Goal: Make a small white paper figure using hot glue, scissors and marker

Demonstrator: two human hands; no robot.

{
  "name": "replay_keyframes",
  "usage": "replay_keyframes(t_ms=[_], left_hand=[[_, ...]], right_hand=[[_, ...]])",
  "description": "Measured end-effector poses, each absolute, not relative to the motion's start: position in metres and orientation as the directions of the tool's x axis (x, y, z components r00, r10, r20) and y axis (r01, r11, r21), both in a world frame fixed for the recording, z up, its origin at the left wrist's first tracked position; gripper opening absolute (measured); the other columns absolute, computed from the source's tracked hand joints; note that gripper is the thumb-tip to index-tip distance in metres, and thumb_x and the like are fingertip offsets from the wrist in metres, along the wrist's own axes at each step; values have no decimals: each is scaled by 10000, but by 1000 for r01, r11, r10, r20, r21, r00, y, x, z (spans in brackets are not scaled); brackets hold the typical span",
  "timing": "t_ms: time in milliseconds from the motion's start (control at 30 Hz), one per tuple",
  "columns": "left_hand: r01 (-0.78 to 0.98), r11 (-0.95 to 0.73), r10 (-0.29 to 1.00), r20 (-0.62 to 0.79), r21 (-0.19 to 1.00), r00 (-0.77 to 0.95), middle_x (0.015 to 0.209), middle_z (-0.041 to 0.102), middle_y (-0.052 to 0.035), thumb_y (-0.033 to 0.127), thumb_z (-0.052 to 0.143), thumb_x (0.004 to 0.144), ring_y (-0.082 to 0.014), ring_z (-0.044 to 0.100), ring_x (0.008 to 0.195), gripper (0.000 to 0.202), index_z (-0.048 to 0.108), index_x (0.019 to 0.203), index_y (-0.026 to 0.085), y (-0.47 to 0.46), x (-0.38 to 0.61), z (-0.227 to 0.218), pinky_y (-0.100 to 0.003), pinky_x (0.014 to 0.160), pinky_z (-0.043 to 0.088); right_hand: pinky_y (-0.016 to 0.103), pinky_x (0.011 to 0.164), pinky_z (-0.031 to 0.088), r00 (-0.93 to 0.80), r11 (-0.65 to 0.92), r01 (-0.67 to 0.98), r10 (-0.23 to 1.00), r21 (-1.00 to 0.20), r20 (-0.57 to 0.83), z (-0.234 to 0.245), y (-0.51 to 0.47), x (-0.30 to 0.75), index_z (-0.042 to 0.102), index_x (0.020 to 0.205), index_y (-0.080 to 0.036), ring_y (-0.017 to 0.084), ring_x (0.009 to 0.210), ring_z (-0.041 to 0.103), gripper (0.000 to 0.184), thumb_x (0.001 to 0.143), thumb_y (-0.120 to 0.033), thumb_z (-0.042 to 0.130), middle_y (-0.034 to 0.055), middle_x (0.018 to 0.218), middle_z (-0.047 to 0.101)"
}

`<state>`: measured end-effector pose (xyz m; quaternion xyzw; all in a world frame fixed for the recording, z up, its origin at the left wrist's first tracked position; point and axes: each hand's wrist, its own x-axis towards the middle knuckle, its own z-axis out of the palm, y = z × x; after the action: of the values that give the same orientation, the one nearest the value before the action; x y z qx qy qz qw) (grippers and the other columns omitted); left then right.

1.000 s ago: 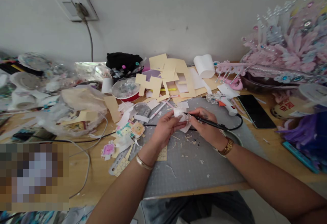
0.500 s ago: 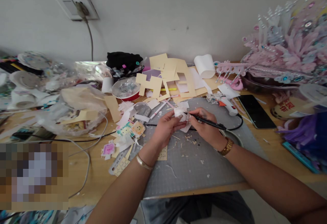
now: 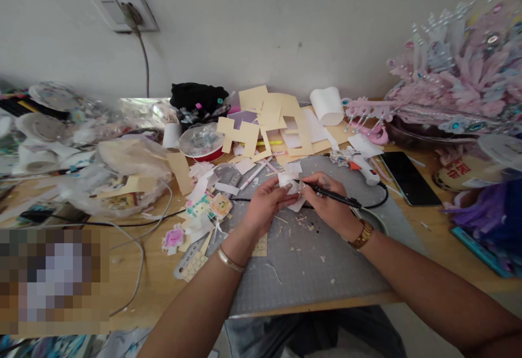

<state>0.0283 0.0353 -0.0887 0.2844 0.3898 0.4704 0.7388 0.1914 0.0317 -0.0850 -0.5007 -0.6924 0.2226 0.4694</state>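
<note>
Nothing of note has shifted since the earlier frames: both hands hold the same pose over the grey cutting mat (image 3: 302, 260).

Left hand (image 3: 265, 203): fingers closed on a small white paper piece (image 3: 290, 184), held just above the mat.
Right hand (image 3: 328, 200): clamped, pen-fashion, on a slim black corded tool (image 3: 332, 196); its tip meets the paper piece right beside the left fingertips. Whether the tip is hot or bladed cannot be told.
Cord (image 3: 377, 197): loops off to the right of the right hand, passing near a white glue gun (image 3: 366, 168) and a black phone (image 3: 409, 177).
Beyond the hands: cream card offcuts (image 3: 265, 116); left of them, printed stickers (image 3: 204, 211) and a ruler (image 3: 191, 257).

Risks, as judged: the tool tip works so close to the left fingertips that a slip could catch them; the small, soft paper piece could tear or twist in the pinch; the cord could snag the glue gun and tug the tool off line; scraps on the mat could stick to the piece.
</note>
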Motion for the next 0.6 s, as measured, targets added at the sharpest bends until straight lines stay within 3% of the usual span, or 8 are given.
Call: replay_keyframes(t_ms=[600], left_hand=[[-479, 391, 919, -304, 786, 252, 869, 751, -53, 280, 848, 644, -168, 705, 723, 407, 709, 1004, 153, 35, 29, -89, -314, 778, 564]], right_hand=[[272, 586, 469, -63, 402, 488, 901, -774, 428, -86, 31, 192, 637, 833, -224, 160, 638, 620, 58, 838, -225, 580, 1, 720, 678]])
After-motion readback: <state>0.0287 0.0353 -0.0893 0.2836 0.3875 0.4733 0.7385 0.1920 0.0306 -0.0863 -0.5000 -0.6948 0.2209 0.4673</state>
